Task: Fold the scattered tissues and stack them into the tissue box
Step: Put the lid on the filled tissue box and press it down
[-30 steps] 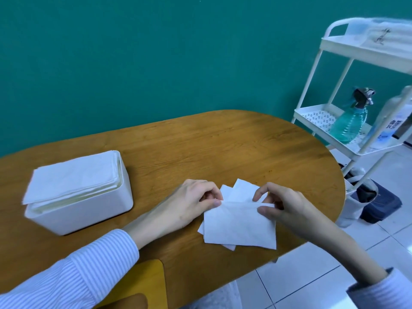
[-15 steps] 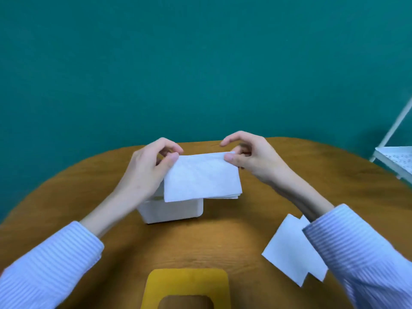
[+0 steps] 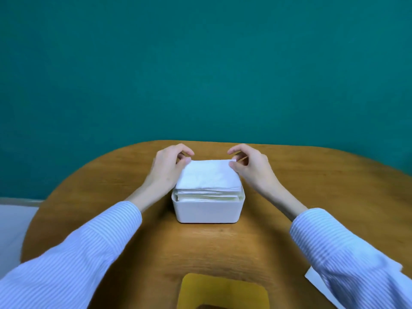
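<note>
Here, by label:

Left hand (image 3: 166,169): fingers curled, thumb and forefinger pinching the far left corner of the folded tissue (image 3: 207,175).
Right hand (image 3: 252,167): fingers curled likewise, pinching the far right corner of the same tissue.
Folded tissue: one, white, soft and slightly crinkled, a rough rectangle; it lies flat on top of the tissue stack (image 3: 208,196), held at both far corners.
Tissue stack: white folded sheets piled in layers, rising above the rim; the number of sheets cannot be counted.
Tissue box (image 3: 208,210): one, white, smooth, rectangular with rounded corners, open on top; it stands on the table between the two forearms.
Loose tissue (image 3: 312,276): one white corner shows at the right edge of the table, mostly hidden by the right sleeve (image 3: 347,259).
Sleeves: two, pale blue with fine white stripes, woven shirt cloth; the left sleeve (image 3: 73,257) reaches to the wrist.
Table (image 3: 223,246): one, wood-grained, warm brown, with a rounded outline.
Yellow object (image 3: 223,291): one, rounded corners, at the near edge; what it is cannot be told.
Wall (image 3: 200,63): plain teal, matte.
Writing: none legible.
</note>
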The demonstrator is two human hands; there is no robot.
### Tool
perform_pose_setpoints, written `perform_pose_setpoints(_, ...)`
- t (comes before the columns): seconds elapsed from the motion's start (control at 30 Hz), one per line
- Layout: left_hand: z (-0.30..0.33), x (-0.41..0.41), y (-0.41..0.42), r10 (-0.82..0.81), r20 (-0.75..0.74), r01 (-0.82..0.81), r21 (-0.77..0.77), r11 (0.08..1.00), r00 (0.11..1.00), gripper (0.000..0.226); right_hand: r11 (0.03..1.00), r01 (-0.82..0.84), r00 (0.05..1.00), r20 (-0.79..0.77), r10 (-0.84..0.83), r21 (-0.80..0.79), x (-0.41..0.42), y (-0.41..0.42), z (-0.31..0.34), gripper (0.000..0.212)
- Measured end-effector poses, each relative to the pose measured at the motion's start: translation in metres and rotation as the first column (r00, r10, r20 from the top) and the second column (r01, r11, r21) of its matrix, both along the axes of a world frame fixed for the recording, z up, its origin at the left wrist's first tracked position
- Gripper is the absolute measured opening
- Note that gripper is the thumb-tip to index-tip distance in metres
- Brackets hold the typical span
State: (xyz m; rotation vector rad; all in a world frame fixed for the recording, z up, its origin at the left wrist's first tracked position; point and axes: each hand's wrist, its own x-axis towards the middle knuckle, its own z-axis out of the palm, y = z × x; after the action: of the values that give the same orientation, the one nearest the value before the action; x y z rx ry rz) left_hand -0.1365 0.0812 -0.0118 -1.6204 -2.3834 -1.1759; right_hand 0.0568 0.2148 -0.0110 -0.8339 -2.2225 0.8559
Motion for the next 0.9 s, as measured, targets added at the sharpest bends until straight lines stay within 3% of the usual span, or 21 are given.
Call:
perform_pose_setpoints(0.13,0.001,0.009,-0.016,-0.003,-0.165,0.021,0.104,0.994,0.986,0.024,0.959,-0.041,0.998,0.047,0.029,0.279,0.018,-0.012,0.000,0.025)
perform_pose_setpoints(0.17,0.001,0.015,-0.023,-0.056,-0.209,0.075,0.084,0.994,0.976,0.028,0.931,-0.105,0.992,0.101,0.074,0.349,0.024,-0.018,-0.002,0.025)
perform_pose_setpoints(0.23,-0.005,0.032,-0.036,-0.180,-0.287,0.156,-0.104,0.982,0.941,0.040,0.862,-0.240,0.955,0.267,0.128,0.447,0.032,-0.029,-0.009,0.030)
perform_pose_setpoints(0.3,-0.015,0.041,-0.040,-0.250,-0.314,0.150,-0.310,0.939,0.916,0.051,0.844,-0.310,0.907,0.402,0.124,0.438,0.028,-0.033,-0.019,0.037)
perform_pose_setpoints(0.37,-0.022,0.039,-0.034,-0.259,-0.306,0.118,-0.411,0.904,0.916,0.055,0.852,-0.320,0.868,0.489,0.087,0.415,0.018,-0.031,-0.023,0.043)
perform_pose_setpoints(0.5,-0.030,0.031,-0.024,-0.267,-0.255,0.113,-0.493,0.863,0.929,0.055,0.849,-0.320,0.784,0.620,-0.011,0.420,0.011,-0.030,-0.029,0.046)
perform_pose_setpoints(0.7,-0.029,0.029,-0.018,-0.276,-0.262,0.085,-0.564,0.821,0.925,0.053,0.844,-0.311,0.773,0.633,-0.044,0.438,0.007,-0.035,-0.030,0.045)
perform_pose_setpoints(0.9,-0.012,0.038,-0.018,-0.318,-0.217,0.101,-0.659,0.745,0.923,0.054,0.892,-0.298,0.748,0.664,-0.003,0.339,0.013,-0.041,-0.019,0.046)
